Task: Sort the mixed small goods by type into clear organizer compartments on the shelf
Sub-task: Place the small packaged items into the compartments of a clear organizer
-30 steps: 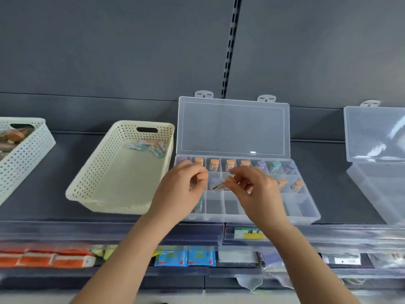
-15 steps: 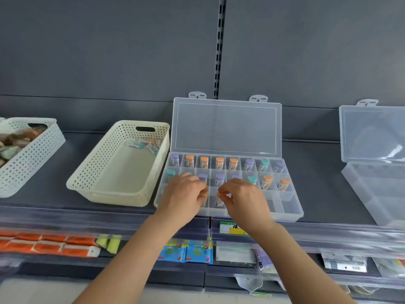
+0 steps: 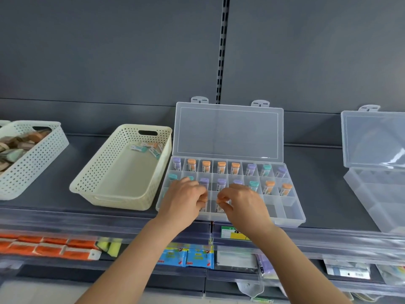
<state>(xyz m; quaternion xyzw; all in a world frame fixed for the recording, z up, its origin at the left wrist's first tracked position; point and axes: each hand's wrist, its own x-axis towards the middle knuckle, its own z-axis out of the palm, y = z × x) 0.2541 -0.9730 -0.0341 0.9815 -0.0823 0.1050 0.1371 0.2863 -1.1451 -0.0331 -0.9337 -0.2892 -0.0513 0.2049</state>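
A clear plastic organizer box (image 3: 293, 218) with many little compartments sits on the dark grey shelf (image 3: 320, 194). Its lid stands open against the back wall.

In the back two rows, one small tube stands upright in each compartment that shows. Some tubes have orange caps (image 3: 206, 166), some have purple caps (image 3: 221, 184) and some have green caps (image 3: 253, 185).

Both hands are over the front row of the box, close to each other but not touching. The right hand (image 3: 243, 205) has its fingertips (image 3: 225, 194) bunched together on the top of a small clear tube (image 3: 219, 209) that stands in a front compartment. The left hand (image 3: 183, 200) has its fingers curled down. Another little tube (image 3: 203, 208) stands just beside those fingers, but I cannot tell if the hand holds it.

Just left of the box is a cream plastic basket with holes (image 3: 92, 178). A few small flat packets (image 3: 146, 149) lie in its far corner. Further left is a white basket with holes (image 3: 32, 159) full of brown and green things. Far right is a second clear plastic box (image 3: 377, 194) with its lid open.

On the shelf below lie orange packets (image 3: 43, 246) and blue packets (image 3: 188, 257).
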